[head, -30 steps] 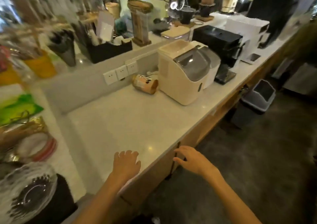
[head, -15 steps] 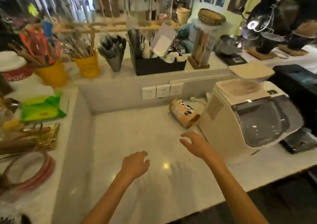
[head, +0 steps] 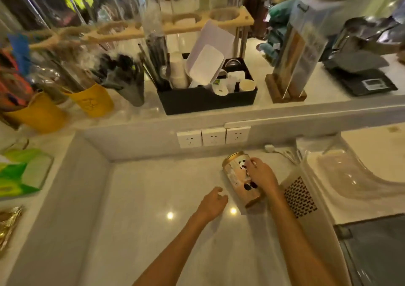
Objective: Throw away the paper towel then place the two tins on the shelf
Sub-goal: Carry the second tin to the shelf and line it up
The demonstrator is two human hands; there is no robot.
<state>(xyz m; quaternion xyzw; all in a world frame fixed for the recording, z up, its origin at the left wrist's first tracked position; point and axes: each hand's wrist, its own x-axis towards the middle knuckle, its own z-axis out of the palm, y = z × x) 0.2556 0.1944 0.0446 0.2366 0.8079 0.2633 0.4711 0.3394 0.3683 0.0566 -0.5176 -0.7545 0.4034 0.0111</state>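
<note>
A beige tin with a gold rim and panda pictures lies on its side on the white counter, near the back wall. My right hand wraps over its right side, fingers curled on it. Just left of the tin's near end hovers my left hand, fingers loosely bent and holding nothing. The raised shelf runs along the back above the sockets. I see no second tin and no paper towel.
A cream appliance with a vent grille stands right of the tin, close to my right arm. On the shelf sit a black caddy, yellow cups, a wooden stand and a scale. Wall sockets face me. Green packets lie left.
The view turned from the counter's edge to the back wall. Both hands reached forward; my right hand has closed on the lying tin and my left hand came up beside it.
</note>
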